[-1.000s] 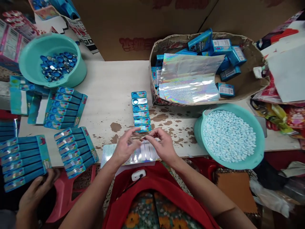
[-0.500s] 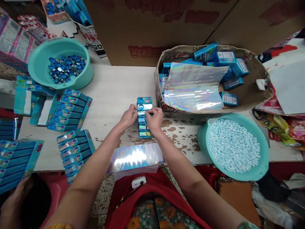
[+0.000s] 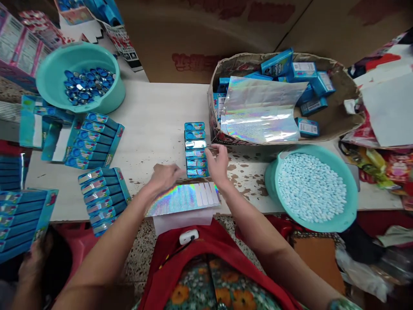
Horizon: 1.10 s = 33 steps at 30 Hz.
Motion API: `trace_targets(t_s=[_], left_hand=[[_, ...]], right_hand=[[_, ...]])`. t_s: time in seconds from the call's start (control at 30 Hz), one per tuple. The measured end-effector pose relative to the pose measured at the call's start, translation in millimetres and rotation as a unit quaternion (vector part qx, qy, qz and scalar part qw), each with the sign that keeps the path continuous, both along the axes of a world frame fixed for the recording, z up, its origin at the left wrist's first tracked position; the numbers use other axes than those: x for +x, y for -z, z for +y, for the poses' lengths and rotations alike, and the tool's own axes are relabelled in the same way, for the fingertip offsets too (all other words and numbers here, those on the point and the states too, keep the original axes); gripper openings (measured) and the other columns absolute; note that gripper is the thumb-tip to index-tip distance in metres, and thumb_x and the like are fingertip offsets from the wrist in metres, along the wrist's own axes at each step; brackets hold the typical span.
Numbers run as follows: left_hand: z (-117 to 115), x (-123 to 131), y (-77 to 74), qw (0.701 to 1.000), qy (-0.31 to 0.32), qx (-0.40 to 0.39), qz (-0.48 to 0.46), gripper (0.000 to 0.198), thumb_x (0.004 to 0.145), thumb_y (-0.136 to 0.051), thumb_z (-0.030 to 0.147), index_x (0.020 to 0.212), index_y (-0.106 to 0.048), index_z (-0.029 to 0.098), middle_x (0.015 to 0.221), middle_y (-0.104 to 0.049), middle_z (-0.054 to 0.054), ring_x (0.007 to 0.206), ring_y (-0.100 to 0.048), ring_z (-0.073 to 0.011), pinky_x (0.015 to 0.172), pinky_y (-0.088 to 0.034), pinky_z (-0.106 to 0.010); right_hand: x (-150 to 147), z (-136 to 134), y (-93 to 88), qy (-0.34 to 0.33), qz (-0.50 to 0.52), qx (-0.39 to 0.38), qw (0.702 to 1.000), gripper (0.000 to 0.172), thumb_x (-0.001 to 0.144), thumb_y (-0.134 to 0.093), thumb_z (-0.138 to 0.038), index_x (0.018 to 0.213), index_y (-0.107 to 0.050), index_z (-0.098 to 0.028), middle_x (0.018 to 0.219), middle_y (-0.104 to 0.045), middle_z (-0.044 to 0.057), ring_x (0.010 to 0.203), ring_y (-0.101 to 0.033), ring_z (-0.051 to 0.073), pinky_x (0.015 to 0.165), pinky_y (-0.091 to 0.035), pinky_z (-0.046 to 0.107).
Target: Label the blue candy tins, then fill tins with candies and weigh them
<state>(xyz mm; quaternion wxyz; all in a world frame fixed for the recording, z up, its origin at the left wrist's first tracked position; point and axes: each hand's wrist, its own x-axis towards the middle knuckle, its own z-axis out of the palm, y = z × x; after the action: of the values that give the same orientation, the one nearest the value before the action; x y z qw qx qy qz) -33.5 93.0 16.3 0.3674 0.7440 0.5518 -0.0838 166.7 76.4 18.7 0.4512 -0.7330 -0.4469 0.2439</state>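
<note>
A row of small blue candy boxes (image 3: 196, 163) stands on the table in front of me. Shiny strips cover the tops of the lower ones, up to the third from the far end. The two farthest show round hollows. My right hand (image 3: 218, 164) is at the row's right side, fingers curled together at the third box; what they may pinch is hidden. To the left of the row, my left hand (image 3: 164, 177) is smeared by motion, its fingers toward the nearest box. A holographic sticker sheet (image 3: 176, 200) with several white bare stripes lies below both hands.
Left are a turquoise basin (image 3: 118, 92) of blue-silver discs and grouped blue boxes (image 3: 103, 198). Right are a cardboard tray (image 3: 342, 125) with boxes and a silver sheet (image 3: 258, 122), and a basin (image 3: 271, 185) of pale candies. Another person's hand (image 3: 32, 258) holds boxes at far left.
My left hand has left the box tops and moved left and toward me. The right hand has drawn back to the row's right edge. A shiny strip now lies flat on the third box.
</note>
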Motion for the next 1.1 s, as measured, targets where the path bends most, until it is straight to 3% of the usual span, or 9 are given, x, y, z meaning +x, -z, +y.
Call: trace_targets(t_s=[0.17, 0.3, 0.4, 0.5, 0.6, 0.7, 0.8, 0.93, 1.1], left_hand=[[-55.3, 9.3, -12.7, 0.995, 0.101, -0.003, 0.005, 0.029, 0.086, -0.039, 0.036, 0.093, -0.064, 0.022, 0.086, -0.069, -0.009, 0.083, -0.062, -0.0244, 0.071, -0.038, -0.03], [-56.0, 19.9, -7.9, 0.99, 0.139, 0.014, 0.009, 0.037, 0.09, -0.029, 0.032, 0.084, -0.063, 0.02, 0.081, -0.068, -0.011, 0.077, -0.062, -0.0244, 0.07, -0.038, -0.032], [-49.0, 19.1, -1.4, 0.991, 0.134, 0.004, 0.026, 0.035, 0.089, -0.031, 0.033, 0.081, -0.063, 0.02, 0.082, -0.068, -0.011, 0.078, -0.062, -0.0249, 0.069, -0.038, -0.032], [-44.4, 16.6, 6.9, 0.991, 0.125, 0.003, 0.039, 0.034, 0.089, -0.031, 0.033, 0.083, -0.063, 0.02, 0.087, -0.069, -0.011, 0.082, -0.062, -0.0252, 0.07, -0.038, -0.032], [-42.5, 14.9, 13.9, 0.991, 0.117, 0.012, 0.057, 0.036, 0.089, -0.029, 0.031, 0.086, -0.063, 0.019, 0.087, -0.068, -0.013, 0.082, -0.062, -0.0265, 0.071, -0.038, -0.034], [-42.2, 13.5, 14.1, 0.992, 0.106, 0.019, 0.066, 0.034, 0.089, -0.031, 0.029, 0.088, -0.063, 0.019, 0.084, -0.068, -0.013, 0.08, -0.062, -0.0252, 0.071, -0.039, -0.033], [-42.8, 13.0, 6.8, 0.993, 0.111, 0.006, 0.032, 0.034, 0.089, -0.033, 0.032, 0.087, -0.064, 0.02, 0.086, -0.068, -0.01, 0.081, -0.062, -0.0232, 0.071, -0.039, -0.031], [-42.4, 13.5, 0.4, 0.99, 0.134, -0.033, 0.018, 0.034, 0.088, -0.034, 0.034, 0.086, -0.065, 0.019, 0.086, -0.069, -0.009, 0.079, -0.062, -0.0216, 0.07, -0.04, -0.029], [-35.2, 8.8, 14.1, 0.99, 0.111, -0.072, 0.04, 0.034, 0.086, -0.034, 0.032, 0.08, -0.065, 0.019, 0.088, -0.068, -0.009, 0.083, -0.061, -0.0214, 0.067, -0.04, -0.028]], right_hand=[[-17.2, -93.8, -11.5, -0.167, -0.074, 0.026, 0.983, 0.018, 0.091, -0.047, -0.026, 0.106, -0.056, -0.022, 0.104, -0.058, 0.009, 0.101, -0.052, 0.023, 0.087, -0.043, 0.039], [-31.1, -128.6, 18.9, -0.28, -0.212, -0.035, 0.936, 0.049, 0.088, -0.055, -0.025, 0.134, -0.041, -0.017, 0.135, -0.044, 0.015, 0.124, -0.038, 0.032, 0.099, -0.035, 0.05], [-33.0, -143.1, 34.8, -0.334, -0.268, -0.062, 0.902, 0.054, 0.086, -0.057, -0.023, 0.137, -0.038, -0.021, 0.143, -0.036, 0.012, 0.133, -0.027, 0.032, 0.103, -0.029, 0.053], [-27.9, -153.6, 30.3, -0.376, -0.254, -0.04, 0.89, 0.038, 0.086, -0.058, -0.02, 0.123, -0.051, -0.024, 0.138, -0.043, 0.009, 0.131, -0.031, 0.031, 0.104, -0.028, 0.054], [-18.9, -149.3, 12.5, -0.364, -0.161, -0.018, 0.917, 0.01, 0.089, -0.053, -0.018, 0.095, -0.06, -0.022, 0.106, -0.063, 0.008, 0.106, -0.053, 0.026, 0.09, -0.043, 0.044], [-13.1, -129.0, -2.1, -0.309, -0.101, -0.026, 0.945, 0.011, 0.092, -0.049, -0.022, 0.095, -0.06, -0.022, 0.087, -0.063, 0.006, 0.086, -0.057, 0.022, 0.078, -0.048, 0.036], [-18.2, -111.2, 1.5, -0.316, -0.164, -0.027, 0.934, 0.027, 0.092, -0.051, -0.026, 0.118, -0.055, -0.02, 0.108, -0.06, 0.01, 0.1, -0.053, 0.025, 0.087, -0.045, 0.039], [-38.2, -118.6, 29.6, -0.346, -0.286, -0.071, 0.891, 0.05, 0.091, -0.054, -0.032, 0.135, -0.042, -0.012, 0.134, -0.045, 0.016, 0.12, -0.041, 0.031, 0.093, -0.04, 0.045], [-42.4, -150.0, 45.9, -0.391, -0.298, -0.045, 0.869, 0.045, 0.092, -0.052, -0.028, 0.133, -0.044, -0.012, 0.14, -0.039, 0.014, 0.133, -0.027, 0.028, 0.102, -0.031, 0.045]])
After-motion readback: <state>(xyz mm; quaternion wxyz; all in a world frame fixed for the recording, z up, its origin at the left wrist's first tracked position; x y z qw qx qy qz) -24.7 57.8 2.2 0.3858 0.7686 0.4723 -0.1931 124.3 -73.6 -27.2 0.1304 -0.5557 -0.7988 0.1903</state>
